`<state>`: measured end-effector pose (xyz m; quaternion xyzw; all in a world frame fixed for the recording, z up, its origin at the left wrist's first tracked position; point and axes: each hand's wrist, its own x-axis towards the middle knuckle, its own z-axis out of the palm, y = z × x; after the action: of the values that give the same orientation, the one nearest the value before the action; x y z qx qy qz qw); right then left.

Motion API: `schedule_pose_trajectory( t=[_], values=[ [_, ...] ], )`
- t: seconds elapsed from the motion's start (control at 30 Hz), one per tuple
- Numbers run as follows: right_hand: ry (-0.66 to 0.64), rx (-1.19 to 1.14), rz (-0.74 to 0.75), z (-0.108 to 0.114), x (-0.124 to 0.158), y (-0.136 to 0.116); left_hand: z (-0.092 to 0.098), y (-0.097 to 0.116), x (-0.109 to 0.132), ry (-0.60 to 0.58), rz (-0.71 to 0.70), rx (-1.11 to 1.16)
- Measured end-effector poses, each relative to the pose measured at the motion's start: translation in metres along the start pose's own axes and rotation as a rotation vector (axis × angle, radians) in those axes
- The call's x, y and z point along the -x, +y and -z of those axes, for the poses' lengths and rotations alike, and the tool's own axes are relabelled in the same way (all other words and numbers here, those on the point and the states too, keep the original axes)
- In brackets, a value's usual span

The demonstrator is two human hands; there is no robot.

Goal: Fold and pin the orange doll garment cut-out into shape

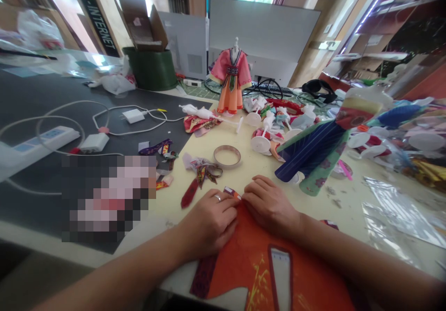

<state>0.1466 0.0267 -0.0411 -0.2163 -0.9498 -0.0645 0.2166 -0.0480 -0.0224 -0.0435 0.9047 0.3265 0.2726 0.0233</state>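
Note:
An orange doll garment [261, 264] with yellow print and a dark red trim lies flat at the near table edge. My left hand [211, 222], with a ring on one finger, rests on its upper left part, fingers curled and pressed down. My right hand [270, 206] lies beside it on the upper edge, fingers bent and closed. The fingertips of both hands meet at a small patterned collar piece [232, 192] at the garment's top. A dark red patterned ribbon [195, 183] lies just left of my left hand.
A tape ring [227, 156] lies beyond my hands. A blue and green doll dress [313, 155] lies to the right, a pink and orange dressed doll stand [232, 76] at the back. White doll stands, fabric scraps, a power strip [38, 143], chargers and plastic bags [400, 213] surround them.

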Motion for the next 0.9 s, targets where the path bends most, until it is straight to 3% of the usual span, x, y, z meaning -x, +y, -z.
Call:
schedule_pose_trajectory(
  t=[0.37,0.63,0.9],
  values=[
    [-0.024,-0.006,0.021,-0.002,0.001,0.004,0.000,-0.001,0.000,-0.018,0.022,-0.014],
    [-0.050,-0.031,0.038,0.000,0.000,0.006,0.001,0.000,-0.002,-0.103,0.023,-0.073],
    [-0.144,-0.007,0.107,0.007,-0.007,0.013,0.004,0.003,-0.002,-0.155,0.013,-0.114]
  ],
)
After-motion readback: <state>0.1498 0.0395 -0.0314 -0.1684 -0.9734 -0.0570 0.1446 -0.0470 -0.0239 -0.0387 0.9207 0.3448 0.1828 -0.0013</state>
